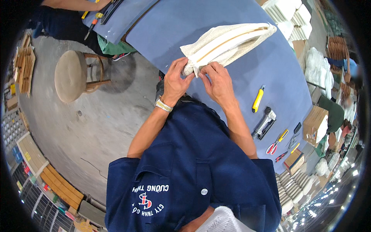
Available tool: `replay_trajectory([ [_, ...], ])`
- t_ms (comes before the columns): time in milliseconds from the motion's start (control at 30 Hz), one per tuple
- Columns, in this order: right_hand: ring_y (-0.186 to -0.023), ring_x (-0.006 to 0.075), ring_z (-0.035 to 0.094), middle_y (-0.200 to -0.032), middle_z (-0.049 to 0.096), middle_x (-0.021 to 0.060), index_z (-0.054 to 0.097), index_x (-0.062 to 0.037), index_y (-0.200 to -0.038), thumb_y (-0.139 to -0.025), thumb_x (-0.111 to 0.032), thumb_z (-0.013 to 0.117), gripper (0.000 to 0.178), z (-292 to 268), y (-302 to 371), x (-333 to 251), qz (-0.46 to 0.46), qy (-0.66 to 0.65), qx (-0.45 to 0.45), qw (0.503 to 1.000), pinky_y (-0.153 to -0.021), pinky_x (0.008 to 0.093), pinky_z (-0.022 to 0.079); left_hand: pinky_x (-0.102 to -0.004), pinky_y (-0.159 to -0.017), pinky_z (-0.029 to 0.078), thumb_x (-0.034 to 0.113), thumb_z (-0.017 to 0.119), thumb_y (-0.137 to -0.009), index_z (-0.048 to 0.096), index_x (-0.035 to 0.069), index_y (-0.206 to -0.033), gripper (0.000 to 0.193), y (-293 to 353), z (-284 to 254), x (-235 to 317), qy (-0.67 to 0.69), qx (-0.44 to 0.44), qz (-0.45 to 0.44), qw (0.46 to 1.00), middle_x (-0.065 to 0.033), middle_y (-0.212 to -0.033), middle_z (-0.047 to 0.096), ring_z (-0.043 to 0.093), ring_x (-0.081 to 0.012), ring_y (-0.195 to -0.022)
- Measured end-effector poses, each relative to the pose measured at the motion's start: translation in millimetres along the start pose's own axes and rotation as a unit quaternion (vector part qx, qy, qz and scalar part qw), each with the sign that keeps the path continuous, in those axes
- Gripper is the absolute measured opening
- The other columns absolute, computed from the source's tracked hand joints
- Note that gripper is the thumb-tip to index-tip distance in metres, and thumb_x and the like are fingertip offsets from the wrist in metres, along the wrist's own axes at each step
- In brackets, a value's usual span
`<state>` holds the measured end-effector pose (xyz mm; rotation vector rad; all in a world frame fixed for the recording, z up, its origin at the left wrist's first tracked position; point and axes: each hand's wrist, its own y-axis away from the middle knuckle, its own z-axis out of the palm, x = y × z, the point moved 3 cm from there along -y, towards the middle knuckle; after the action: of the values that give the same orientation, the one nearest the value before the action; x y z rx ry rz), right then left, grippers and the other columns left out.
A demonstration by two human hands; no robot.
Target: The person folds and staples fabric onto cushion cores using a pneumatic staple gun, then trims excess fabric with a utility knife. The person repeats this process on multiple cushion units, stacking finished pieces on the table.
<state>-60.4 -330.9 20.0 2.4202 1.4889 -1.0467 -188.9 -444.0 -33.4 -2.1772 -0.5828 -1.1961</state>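
A long, curved piece of cream textured fabric (199, 40) wraps around a smooth white arched core (223, 47) with a thin tan strip running along its length. It extends over the blue-grey tabletop (247, 73), its far end pointing forward and to the right; whether that end rests on the surface cannot be told. Its narrow near end lies between the two bare hands, directly in front of the body. The left hand (176, 82) grips the bunched fabric at the left of this end, fingers curled and thumb pointing inward. The right hand (217, 83) pinches the fabric just beside it, fingers bent over the edge; most of the piece reaches beyond both hands. Nearer the person, on the right, lie a yellow utility knife (257, 101), a silver-and-black staple gun (265, 122) and a red-and-yellow hand tool (277, 142). A round-seated beige stool (70, 76) stands on the grey floor (112, 129) to the left.
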Motion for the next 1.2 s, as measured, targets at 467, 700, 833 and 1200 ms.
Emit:
replay_trajectory([
  [467,-0.064,0.0188,0.059,-0.078,0.062,0.006,0.067,-0.0042,-0.093,-0.091,-0.013,0.078,0.015,10.0,-14.2,-10.7,0.108,-0.057,0.067,0.99,-0.061,0.0316,0.049,-0.0384,-0.085,0.061,0.007,0.085,-0.077,0.066,0.005,-0.129,0.055,11.4,4.0,3.2,0.019,0.056,0.007,0.998,-0.0125,-0.127,0.068,0.071,-0.0326,-0.107],
  [700,-0.067,0.0182,0.061,-0.079,0.064,0.008,0.064,-0.0018,-0.09,-0.093,-0.011,0.076,0.015,15.3,-18.1,-22.4,0.114,-0.018,0.068,0.991,-0.063,0.0323,0.05,-0.037,-0.088,0.06,0.005,0.085,-0.077,0.068,0.005,-0.127,0.053,13.4,2.1,7.5,0.005,0.051,0.003,0.999,-0.0127,-0.128,0.069,0.071,-0.0316,-0.11],
  [833,-0.066,0.0185,0.06,-0.078,0.063,0.0096,0.063,-0.0013,-0.087,-0.092,-0.01,0.076,0.016,32.4,-11.2,-1.4,0.148,-0.177,0.099,0.968,-0.064,0.0336,0.05,-0.0361,-0.087,0.06,0.006,0.082,-0.08,0.069,0.005,-0.128,0.049,8.5,-0.6,4.2,-0.025,0.034,0.022,0.999,-0.0117,-0.13,0.07,0.071,-0.0302,-0.113],
  [1200,-0.074,0.0084,0.049,-0.079,0.053,0.0007,0.057,-0.0039,-0.082,-0.095,-0.005,0.071,0.019,63.2,-5.8,24.5,0.175,-0.372,0.097,0.906,-0.066,0.0276,0.042,-0.0356,-0.082,0.061,0.009,0.075,-0.087,0.069,0.006,-0.13,0.043,-7.2,-12.6,1.8,-0.031,-0.026,0.003,0.999,-0.0124,-0.132,0.07,0.073,-0.031,-0.111],
])
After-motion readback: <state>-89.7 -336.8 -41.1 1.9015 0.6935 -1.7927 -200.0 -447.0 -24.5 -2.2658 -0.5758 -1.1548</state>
